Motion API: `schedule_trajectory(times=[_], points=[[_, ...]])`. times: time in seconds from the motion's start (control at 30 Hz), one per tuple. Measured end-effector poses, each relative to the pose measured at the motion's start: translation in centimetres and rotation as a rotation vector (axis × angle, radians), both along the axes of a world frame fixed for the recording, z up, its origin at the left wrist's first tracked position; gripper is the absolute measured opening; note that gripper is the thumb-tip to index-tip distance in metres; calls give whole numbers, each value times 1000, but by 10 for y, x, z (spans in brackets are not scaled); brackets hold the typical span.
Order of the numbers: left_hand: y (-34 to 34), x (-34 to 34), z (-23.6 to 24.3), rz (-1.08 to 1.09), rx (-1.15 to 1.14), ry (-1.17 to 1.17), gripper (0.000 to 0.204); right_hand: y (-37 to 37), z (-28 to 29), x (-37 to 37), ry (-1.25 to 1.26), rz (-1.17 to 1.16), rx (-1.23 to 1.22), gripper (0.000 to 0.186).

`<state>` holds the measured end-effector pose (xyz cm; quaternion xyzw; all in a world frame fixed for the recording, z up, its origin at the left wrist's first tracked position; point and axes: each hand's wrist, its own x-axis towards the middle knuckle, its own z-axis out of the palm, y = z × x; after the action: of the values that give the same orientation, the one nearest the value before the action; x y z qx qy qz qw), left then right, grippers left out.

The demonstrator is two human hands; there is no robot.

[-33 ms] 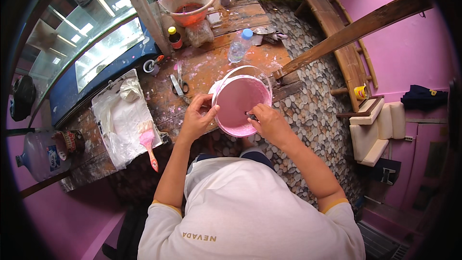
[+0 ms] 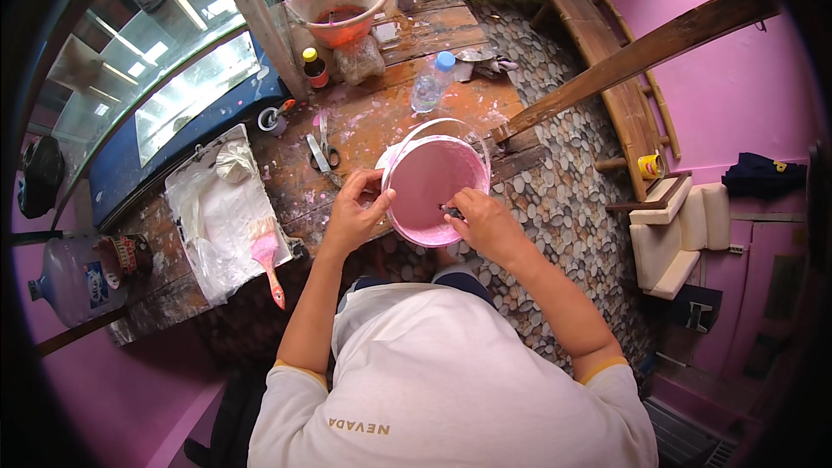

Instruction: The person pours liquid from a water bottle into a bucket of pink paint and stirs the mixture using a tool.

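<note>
Paint-stained wooden table [image 2: 407, 43], hands [image 2: 351, 217] gripping round pink bucket [image 2: 429, 186]

Home painting workspace; paint-spattered wooden table [image 2: 407, 113]; pink walls [image 2: 737, 95].

Round white bucket [image 2: 431, 184], pink paint inside, upright at wooden table's near edge, wire handle raised.

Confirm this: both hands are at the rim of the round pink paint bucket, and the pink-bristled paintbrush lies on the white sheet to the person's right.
Wrong side. The head view shows the pink-bristled paintbrush lying at the edge of the white sheet to the person's left. The rest holds: the left hand and right hand are both at the rim of the round pink paint bucket.
</note>
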<state>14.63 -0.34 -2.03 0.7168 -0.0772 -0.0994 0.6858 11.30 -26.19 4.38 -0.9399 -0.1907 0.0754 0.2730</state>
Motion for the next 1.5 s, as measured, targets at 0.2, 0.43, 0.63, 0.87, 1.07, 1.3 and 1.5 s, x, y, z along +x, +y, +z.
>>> schedule_trajectory(times=[0.2, 0.43, 0.63, 0.87, 1.07, 1.3, 1.5], points=[[0, 0, 0, -11, -10, 11, 29, 15, -12, 5, 120, -111, 264, 23], [2, 1, -2, -4, -7, 25, 30, 29, -24, 18, 286, -386, 427, 25], [2, 1, -3, -20, -11, 15, 29, 20, -17, 28, -197, -248, 171, 21], [0, 3, 1, -16, -25, 24, 29, 25, -11, 12, -76, 2, 203, 23], [2, 3, -5, -2, -42, 30, 28, 9, -8, 6, -12, -43, 95, 22], [0, 8, -5, 18, -74, 32, 31, 15, -18, 22, -183, -111, 16, 21], [12, 20, -20, 84, -49, 124, 31, 25, -14, 28, -46, -5, 67, 21]])
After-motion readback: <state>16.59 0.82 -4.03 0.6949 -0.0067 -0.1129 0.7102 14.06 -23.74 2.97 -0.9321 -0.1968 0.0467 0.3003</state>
